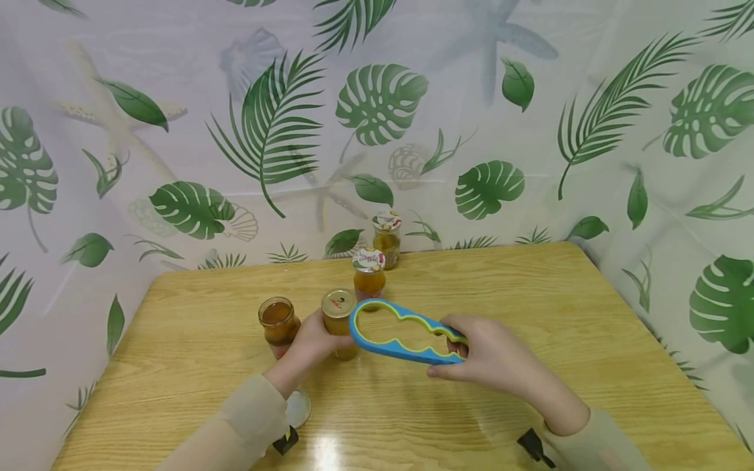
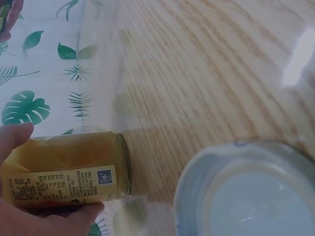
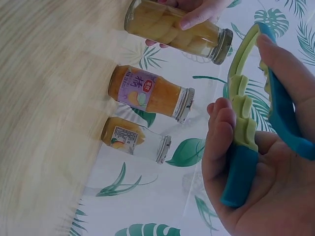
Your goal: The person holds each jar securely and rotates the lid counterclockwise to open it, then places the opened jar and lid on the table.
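My left hand (image 1: pixel 313 340) grips a tall glass jar of fruit (image 1: pixel 338 314) around its side; its gold lid is on. The label with a square code shows in the left wrist view, where the jar (image 2: pixel 74 167) lies sideways in the picture. In my right hand (image 1: pixel 483 347) is a blue jar opener (image 1: pixel 400 353) with a wavy yellow-green inner edge, gripped by its handle end. Its rounded loop reaches beside the held jar, at the height of the lid in the right wrist view. Fingers wrap one arm of the opener (image 3: pixel 241 118), the thumb lies on the other.
An uncapped jar (image 1: pixel 278 320) stands left of my left hand. A loose lid (image 1: pixel 298 409) lies near my left sleeve, inside up. Behind the held jar stand two capped jars, one orange (image 1: pixel 369 281) and one yellow (image 1: pixel 386 245), near the patterned backdrop (image 1: pixel 377 131).
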`<action>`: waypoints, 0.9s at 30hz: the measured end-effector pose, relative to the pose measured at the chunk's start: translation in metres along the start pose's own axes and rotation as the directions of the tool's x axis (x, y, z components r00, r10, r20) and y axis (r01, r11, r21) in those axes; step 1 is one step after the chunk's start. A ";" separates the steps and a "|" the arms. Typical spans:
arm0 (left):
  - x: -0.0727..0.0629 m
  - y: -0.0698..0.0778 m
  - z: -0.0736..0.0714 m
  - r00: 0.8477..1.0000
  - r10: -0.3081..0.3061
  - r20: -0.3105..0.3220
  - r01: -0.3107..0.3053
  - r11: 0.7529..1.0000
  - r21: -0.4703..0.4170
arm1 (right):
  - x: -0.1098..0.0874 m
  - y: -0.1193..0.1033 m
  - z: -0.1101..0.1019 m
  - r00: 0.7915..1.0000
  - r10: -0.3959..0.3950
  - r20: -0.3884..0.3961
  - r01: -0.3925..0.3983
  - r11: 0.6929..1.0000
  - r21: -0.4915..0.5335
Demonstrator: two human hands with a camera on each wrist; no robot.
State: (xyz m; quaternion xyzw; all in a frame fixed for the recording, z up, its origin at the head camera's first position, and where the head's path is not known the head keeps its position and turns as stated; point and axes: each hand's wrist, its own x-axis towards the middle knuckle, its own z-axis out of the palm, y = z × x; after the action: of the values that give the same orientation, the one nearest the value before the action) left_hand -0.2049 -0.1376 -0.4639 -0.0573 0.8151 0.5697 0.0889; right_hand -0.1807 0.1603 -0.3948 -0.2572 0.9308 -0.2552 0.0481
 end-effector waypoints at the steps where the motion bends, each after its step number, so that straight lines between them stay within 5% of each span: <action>1: 0.000 0.000 0.000 1.000 -0.002 0.001 0.002 1.000 -0.001 | 0.001 -0.001 -0.001 1.000 -0.003 -0.005 0.003 1.000 -0.007; 27: -0.001 -0.002 -0.002 0.999 0.016 0.033 -0.015 0.999 -0.042 | 0.050 -0.024 -0.001 0.998 -0.053 -0.039 0.050 0.997 -0.064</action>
State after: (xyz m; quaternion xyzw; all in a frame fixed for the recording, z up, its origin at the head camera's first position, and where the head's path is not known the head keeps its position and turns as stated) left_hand -0.2036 -0.1401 -0.4646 -0.0433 0.8018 0.5880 0.0969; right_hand -0.2127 0.1176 -0.3798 -0.2772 0.9322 -0.2322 0.0146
